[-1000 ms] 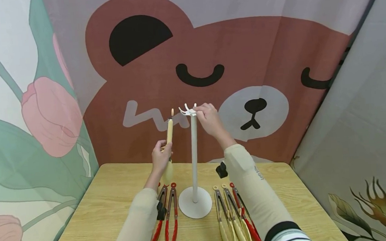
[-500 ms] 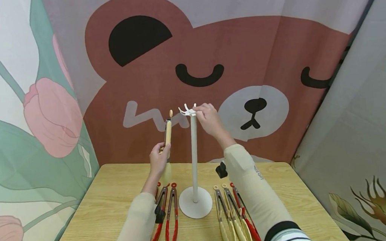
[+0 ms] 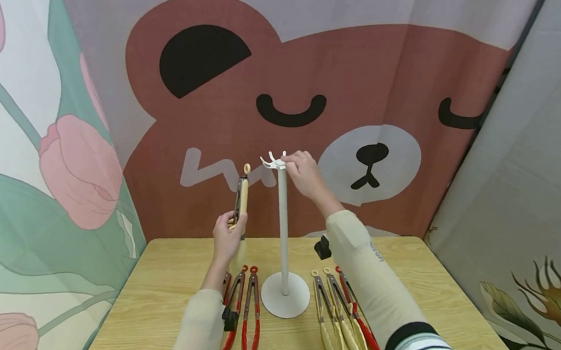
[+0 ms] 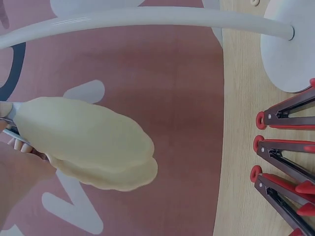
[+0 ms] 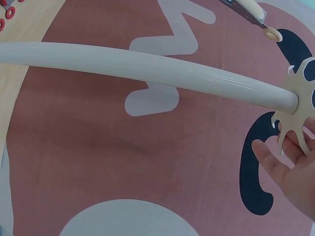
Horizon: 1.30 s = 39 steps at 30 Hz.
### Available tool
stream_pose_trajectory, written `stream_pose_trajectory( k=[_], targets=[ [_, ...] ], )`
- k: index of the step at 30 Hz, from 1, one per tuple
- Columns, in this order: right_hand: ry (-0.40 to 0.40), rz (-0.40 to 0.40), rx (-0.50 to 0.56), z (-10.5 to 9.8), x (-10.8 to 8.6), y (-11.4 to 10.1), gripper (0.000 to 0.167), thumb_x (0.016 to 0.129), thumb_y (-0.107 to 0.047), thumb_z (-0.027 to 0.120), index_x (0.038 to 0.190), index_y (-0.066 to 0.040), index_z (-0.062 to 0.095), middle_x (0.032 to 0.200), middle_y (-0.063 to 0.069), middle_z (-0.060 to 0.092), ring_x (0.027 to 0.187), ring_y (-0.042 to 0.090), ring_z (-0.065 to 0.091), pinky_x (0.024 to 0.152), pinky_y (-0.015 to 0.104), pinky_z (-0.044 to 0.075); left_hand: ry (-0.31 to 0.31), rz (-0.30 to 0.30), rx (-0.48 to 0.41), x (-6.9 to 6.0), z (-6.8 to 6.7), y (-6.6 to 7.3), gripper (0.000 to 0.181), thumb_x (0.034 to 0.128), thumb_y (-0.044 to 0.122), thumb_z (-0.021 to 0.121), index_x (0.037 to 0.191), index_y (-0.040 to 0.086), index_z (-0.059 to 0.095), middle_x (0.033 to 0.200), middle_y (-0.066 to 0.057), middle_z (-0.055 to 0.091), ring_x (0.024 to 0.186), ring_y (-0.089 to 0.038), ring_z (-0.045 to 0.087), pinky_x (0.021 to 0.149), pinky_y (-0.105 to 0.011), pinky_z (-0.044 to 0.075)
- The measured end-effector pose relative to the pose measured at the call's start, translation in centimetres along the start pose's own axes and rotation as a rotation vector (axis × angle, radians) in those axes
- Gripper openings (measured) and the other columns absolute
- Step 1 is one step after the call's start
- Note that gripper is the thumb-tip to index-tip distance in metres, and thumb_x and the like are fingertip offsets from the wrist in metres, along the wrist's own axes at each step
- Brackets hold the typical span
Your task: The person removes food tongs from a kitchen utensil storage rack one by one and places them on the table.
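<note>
My left hand (image 3: 228, 234) grips a pair of cream tongs (image 3: 244, 194) by the middle, upright, hanging ring on top and cream tips below. Those scalloped tips (image 4: 88, 142) fill much of the left wrist view. The tongs are left of a white stand (image 3: 283, 224), apart from it. At the stand's top, my right hand (image 3: 305, 174) holds the edge of the white hook rack (image 3: 273, 163). In the right wrist view its fingers (image 5: 293, 150) are at the rack's hooks, partly hidden by them. The tongs' ring end (image 5: 272, 33) shows there too.
Several red tongs (image 3: 250, 317) lie on the wooden table (image 3: 138, 318) left of the stand's round base (image 3: 285, 301). Right of it lie cream tongs (image 3: 325, 320) and red tongs (image 3: 358, 312). A curtain with a bear print (image 3: 352, 81) hangs behind.
My left hand has drawn the tongs slightly left and down, away from the rack, and turned them so the metal side and ring show more. My right hand stays on the rack.
</note>
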State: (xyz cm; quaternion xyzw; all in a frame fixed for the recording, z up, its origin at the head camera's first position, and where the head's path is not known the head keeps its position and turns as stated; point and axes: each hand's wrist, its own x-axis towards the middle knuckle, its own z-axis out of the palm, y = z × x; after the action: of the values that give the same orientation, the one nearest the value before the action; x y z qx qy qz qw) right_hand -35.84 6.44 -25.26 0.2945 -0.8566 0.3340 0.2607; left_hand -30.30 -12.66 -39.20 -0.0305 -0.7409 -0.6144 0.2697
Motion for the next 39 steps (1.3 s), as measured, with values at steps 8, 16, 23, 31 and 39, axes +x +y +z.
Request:
stream_pose_trajectory(
  k=[8, 16, 23, 31, 39],
  targets=[
    [0.014, -0.015, -0.003, 0.0, 0.0, 0.0, 0.035, 0.088, -0.012, 0.037, 0.107, 0.000, 0.064, 0.100, 0.011, 0.060, 0.087, 0.023, 0.046, 0.074, 0.035, 0.038, 0.019, -0.027, 0.064, -0.4, -0.6, -0.4, 0.047, 0.0822, 0.031, 0.064, 0.109, -0.006, 0.056, 0.099, -0.017, 0.050, 0.083, -0.028, 0.054, 0.064, -0.032, 0.049],
    [0.014, -0.011, 0.010, 0.0, 0.0, 0.0, 0.035, 0.088, -0.011, 0.037, 0.107, 0.001, 0.064, 0.100, 0.011, 0.059, 0.087, 0.023, 0.045, 0.073, 0.035, 0.038, 0.021, -0.046, 0.113, -0.7, -1.2, -0.7, 0.048, 0.0797, 0.032, 0.066, 0.107, -0.006, 0.057, 0.098, -0.018, 0.051, 0.080, -0.029, 0.055, 0.061, -0.034, 0.049],
    [0.018, -0.004, 0.015, 0.0, -0.1, -0.1, 0.035, 0.088, -0.010, 0.038, 0.107, 0.001, 0.064, 0.099, 0.011, 0.059, 0.086, 0.023, 0.045, 0.073, 0.035, 0.038, 0.030, -0.034, 0.186, -0.9, -1.5, -1.2, 0.048, 0.0777, 0.029, 0.069, 0.106, -0.008, 0.057, 0.097, -0.021, 0.052, 0.074, -0.027, 0.051, 0.059, -0.031, 0.047],
    [0.019, -0.009, 0.013, 0.0, -0.1, -0.1, 0.035, 0.088, -0.011, 0.037, 0.107, 0.002, 0.063, 0.099, 0.012, 0.059, 0.086, 0.024, 0.045, 0.073, 0.036, 0.038, 0.011, -0.052, 0.218, -1.4, -1.9, -1.7, 0.048, 0.0775, 0.028, 0.070, 0.106, -0.009, 0.057, 0.098, -0.022, 0.051, 0.080, -0.031, 0.051, 0.063, -0.037, 0.048],
    [0.019, -0.011, 0.015, 0.0, -0.1, -0.1, 0.035, 0.088, -0.011, 0.037, 0.108, 0.001, 0.063, 0.099, 0.012, 0.059, 0.086, 0.024, 0.045, 0.072, 0.036, 0.038, 0.040, -0.042, 0.249, -1.8, -2.3, -2.7, 0.046, 0.0751, 0.023, 0.072, 0.102, -0.011, 0.058, 0.097, -0.025, 0.051, 0.089, -0.037, 0.050, 0.072, -0.045, 0.045]
  ],
)
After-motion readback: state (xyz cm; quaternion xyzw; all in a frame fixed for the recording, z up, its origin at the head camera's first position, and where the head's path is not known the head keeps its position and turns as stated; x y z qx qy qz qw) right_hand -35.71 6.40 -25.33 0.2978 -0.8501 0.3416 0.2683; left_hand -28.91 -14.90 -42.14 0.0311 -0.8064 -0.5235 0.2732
